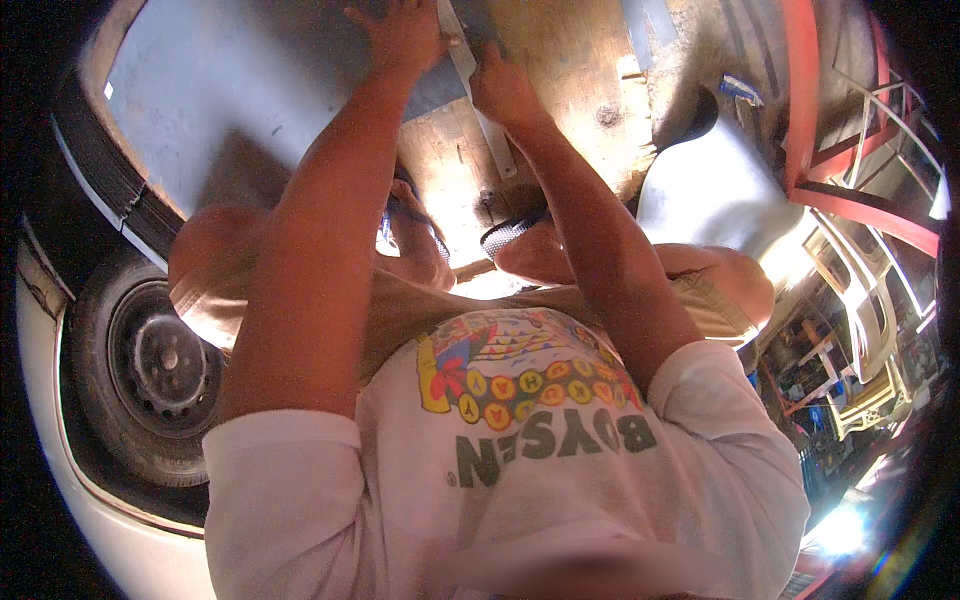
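A long metal ruler (pixel 494 140) lies slantwise across a plywood board (pixel 580 130) and the edge of a grey-blue sheet (pixel 437 92). My left hand (pixel 403 38) presses flat with fingers spread, its thumb reaching the ruler. Just right of the ruler, my right hand (pixel 500 90) is closed against its edge. What its fingers hold, if anything, is hidden. A larger pale blue-grey sheet (pixel 210 80) spreads to the left of my left arm. My sandalled feet (pixel 420 235) rest at the near side of the board.
A car wheel (pixel 150 365) and white bodywork (pixel 85 530) stand close on my left. To the right are a shiny pale sheet (pixel 710 180), a red metal frame (pixel 870 205) and a cream plastic chair (pixel 865 300). A small blue-and-white object (pixel 741 91) lies beyond the shiny sheet.
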Demonstrator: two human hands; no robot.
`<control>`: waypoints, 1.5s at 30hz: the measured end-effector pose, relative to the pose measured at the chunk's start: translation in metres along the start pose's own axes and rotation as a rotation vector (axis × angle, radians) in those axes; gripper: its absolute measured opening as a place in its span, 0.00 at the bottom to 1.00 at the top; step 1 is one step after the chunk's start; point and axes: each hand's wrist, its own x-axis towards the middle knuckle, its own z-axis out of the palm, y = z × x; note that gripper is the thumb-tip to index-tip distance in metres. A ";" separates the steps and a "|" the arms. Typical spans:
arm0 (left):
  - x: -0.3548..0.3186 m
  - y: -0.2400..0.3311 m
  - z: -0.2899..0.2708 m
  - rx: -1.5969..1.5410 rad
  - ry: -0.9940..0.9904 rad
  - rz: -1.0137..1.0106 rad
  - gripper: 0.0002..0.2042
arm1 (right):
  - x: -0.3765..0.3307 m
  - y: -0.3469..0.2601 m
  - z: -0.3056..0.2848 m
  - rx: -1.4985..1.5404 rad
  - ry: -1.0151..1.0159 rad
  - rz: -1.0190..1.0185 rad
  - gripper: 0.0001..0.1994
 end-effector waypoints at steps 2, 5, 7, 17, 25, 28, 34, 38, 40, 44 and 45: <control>-0.005 0.004 0.001 0.047 -0.009 0.021 0.53 | 0.002 -0.005 -0.006 -0.025 -0.049 0.005 0.20; -0.021 0.019 0.004 0.402 -0.194 -0.101 0.55 | -0.001 -0.011 -0.006 -0.057 -0.090 0.041 0.20; -0.031 0.014 0.016 0.474 -0.208 -0.108 0.57 | -0.005 -0.013 -0.003 -0.076 -0.106 0.061 0.20; -0.049 0.039 0.013 0.365 -0.243 -0.232 0.52 | -0.040 0.007 0.020 -0.135 -0.066 0.001 0.22; -0.050 0.029 0.018 0.405 -0.232 -0.259 0.51 | -0.097 0.024 0.030 -0.060 -0.074 0.057 0.16; -0.044 0.031 0.012 0.400 -0.281 -0.249 0.51 | -0.109 0.029 0.031 -0.061 -0.100 0.085 0.16; -0.044 0.000 0.031 0.388 -0.111 -0.146 0.55 | -0.123 0.030 0.035 -0.121 -0.148 0.137 0.19; -0.033 0.002 0.032 0.373 -0.146 -0.181 0.55 | -0.126 0.042 0.034 -0.102 -0.161 0.093 0.22; -0.029 0.013 0.015 0.402 -0.120 -0.229 0.54 | -0.125 0.035 0.021 -0.088 -0.190 0.113 0.24; -0.033 0.065 -0.067 0.423 -0.334 -0.221 0.49 | -0.146 -0.015 -0.081 -0.097 -0.171 0.182 0.27; -0.011 0.066 -0.093 0.413 -0.412 -0.250 0.48 | -0.134 -0.022 -0.102 -0.124 -0.101 0.221 0.27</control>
